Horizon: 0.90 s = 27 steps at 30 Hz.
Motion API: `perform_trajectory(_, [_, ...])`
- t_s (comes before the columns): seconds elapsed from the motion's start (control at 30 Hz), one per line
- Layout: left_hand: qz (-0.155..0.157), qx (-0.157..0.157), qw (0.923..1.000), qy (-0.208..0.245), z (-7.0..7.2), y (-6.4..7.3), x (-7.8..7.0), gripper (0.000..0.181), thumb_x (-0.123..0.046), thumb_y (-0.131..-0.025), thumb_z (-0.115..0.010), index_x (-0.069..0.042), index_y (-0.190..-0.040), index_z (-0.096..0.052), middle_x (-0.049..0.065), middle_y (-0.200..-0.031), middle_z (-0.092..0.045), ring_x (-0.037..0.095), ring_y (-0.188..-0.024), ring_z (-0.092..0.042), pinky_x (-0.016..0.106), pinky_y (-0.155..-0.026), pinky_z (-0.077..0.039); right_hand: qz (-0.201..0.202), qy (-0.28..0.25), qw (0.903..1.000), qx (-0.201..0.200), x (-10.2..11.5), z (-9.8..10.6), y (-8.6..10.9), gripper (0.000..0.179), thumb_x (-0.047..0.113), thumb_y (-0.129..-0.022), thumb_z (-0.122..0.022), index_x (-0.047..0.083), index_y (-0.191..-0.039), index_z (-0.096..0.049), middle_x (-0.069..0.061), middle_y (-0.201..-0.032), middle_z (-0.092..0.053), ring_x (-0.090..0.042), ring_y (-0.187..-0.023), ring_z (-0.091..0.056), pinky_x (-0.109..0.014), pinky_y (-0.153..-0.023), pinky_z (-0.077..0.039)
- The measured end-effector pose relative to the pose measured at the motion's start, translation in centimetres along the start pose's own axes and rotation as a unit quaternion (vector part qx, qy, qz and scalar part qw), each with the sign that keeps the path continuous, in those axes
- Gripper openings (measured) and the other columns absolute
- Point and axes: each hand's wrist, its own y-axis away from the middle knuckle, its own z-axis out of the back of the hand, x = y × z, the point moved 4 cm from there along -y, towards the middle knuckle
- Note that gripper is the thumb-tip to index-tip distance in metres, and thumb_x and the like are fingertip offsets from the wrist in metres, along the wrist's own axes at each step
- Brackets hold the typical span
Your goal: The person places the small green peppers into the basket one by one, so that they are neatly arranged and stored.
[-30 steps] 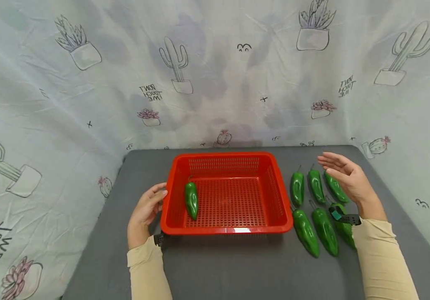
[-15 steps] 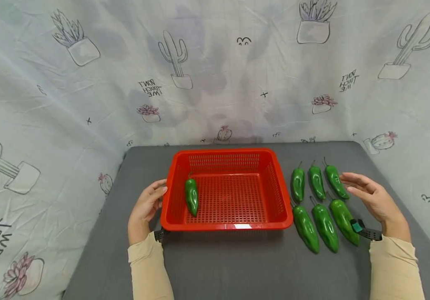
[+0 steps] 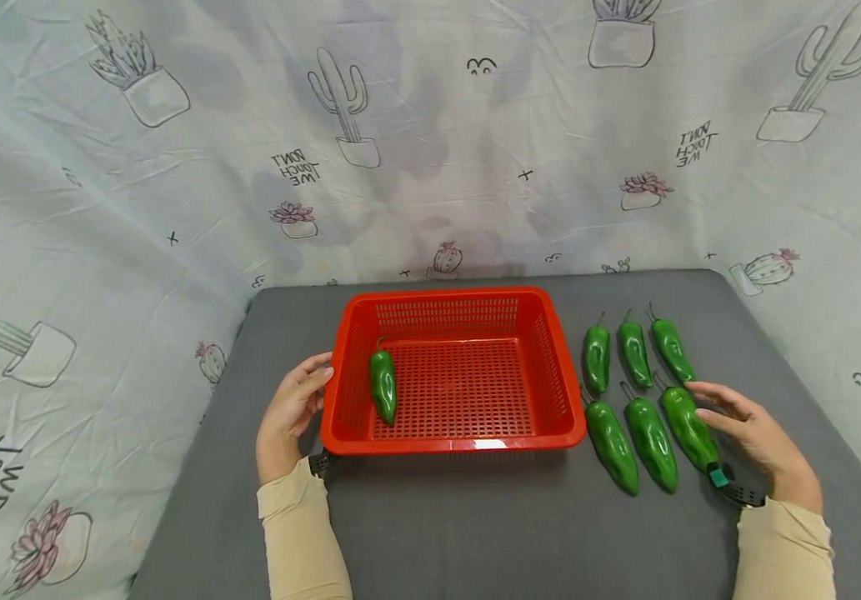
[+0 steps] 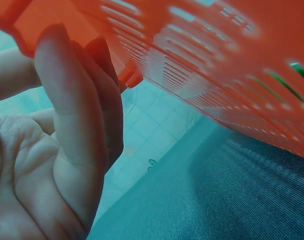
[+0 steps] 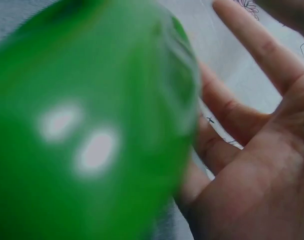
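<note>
A red plastic basket (image 3: 451,446) sits on the grey table, with one green chili pepper (image 3: 382,386) lying inside near its left wall. My left hand (image 3: 291,406) grips the basket's left rim, and in the left wrist view its fingers (image 4: 74,100) hook up under the rim. To the right of the basket, several green peppers lie in two rows. Beside the rightmost pepper of the near row (image 3: 688,429) is my right hand (image 3: 760,437), fingers spread and holding nothing. That pepper (image 5: 91,115) fills much of the right wrist view; whether the fingertips touch it, I cannot tell.
The far row's rightmost pepper (image 3: 673,350) lies just beyond the right hand. Another near-row pepper (image 3: 610,446) is close to the basket's right wall. A cactus-print cloth (image 3: 438,167) hangs behind and beside the table (image 3: 460,525).
My right hand has moved from above the far-row peppers down and toward me, to the right side of the near-row pepper. The left hand stays on the basket. The head view has tilted slightly.
</note>
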Motion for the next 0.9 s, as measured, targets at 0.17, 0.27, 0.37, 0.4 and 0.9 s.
perform_trajectory(0.17, [-0.006, 0.001, 1.0000, 0.003, 0.1, 0.0, -0.1, 0.025, -0.001, -0.099, -0.043, -0.006, -0.123, -0.046, -0.007, -0.085, -0.069, 0.005, -0.061, -0.058, 0.017, -0.050, -0.045, 0.008, 0.005, 0.9999, 0.014, -0.3, -0.8, 0.1, 0.046, 0.006, -0.096, -0.052, 0.007, -0.142, -0.042, 0.026, -0.129, -0.042, 0.016, -0.113, -0.038, -0.005, -0.079, -0.037])
perform_trajectory(0.27, [-0.005, 0.005, 0.9999, 0.009, 0.0, 0.0, -0.1, 0.025, 0.000, -0.099, -0.042, -0.006, -0.123, -0.046, -0.007, -0.085, -0.069, 0.005, -0.061, -0.057, 0.017, -0.050, -0.046, 0.016, 0.001, 0.9998, 0.011, -0.4, -0.9, 0.2, 0.047, 0.004, -0.095, -0.053, 0.009, -0.141, -0.043, 0.020, -0.133, -0.043, 0.016, -0.115, -0.036, -0.005, -0.081, -0.036])
perform_trajectory(0.37, [-0.001, 0.005, 0.9999, 0.010, -0.1, 0.0, 0.0, 0.025, 0.000, -0.099, -0.041, -0.007, -0.123, -0.046, -0.007, -0.085, -0.069, 0.005, -0.060, -0.057, 0.017, -0.050, -0.046, 0.015, 0.000, 0.9998, 0.013, -0.6, -1.0, 0.3, 0.048, 0.004, -0.095, -0.053, 0.010, -0.142, -0.043, 0.017, -0.134, -0.043, 0.017, -0.114, -0.036, -0.004, -0.081, -0.035])
perform_trajectory(0.4, [0.000, 0.004, 1.0000, 0.008, -0.1, 0.0, 0.0, 0.025, 0.000, -0.099, -0.041, -0.007, -0.123, -0.046, -0.006, -0.085, -0.069, 0.005, -0.060, -0.058, 0.017, -0.050, -0.046, 0.013, -0.001, 0.9998, 0.015, -0.6, -1.1, 0.3, 0.048, 0.004, -0.095, -0.053, 0.010, -0.142, -0.043, 0.018, -0.134, -0.042, 0.017, -0.114, -0.036, -0.004, -0.081, -0.035])
perform_trajectory(0.9, [-0.040, 0.031, 0.9987, 0.010, 0.1, 0.1, 0.3, 0.027, -0.001, -0.099, -0.043, -0.007, -0.124, -0.051, -0.005, -0.088, -0.070, 0.004, -0.063, -0.059, 0.017, -0.052, -0.048, -0.012, 0.064, 0.9966, 0.049, -0.3, -1.8, -0.5, 0.049, 0.014, -0.092, -0.061, 0.011, -0.138, -0.047, 0.009, -0.134, -0.034, 0.023, -0.114, -0.019, -0.037, -0.099, -0.028])
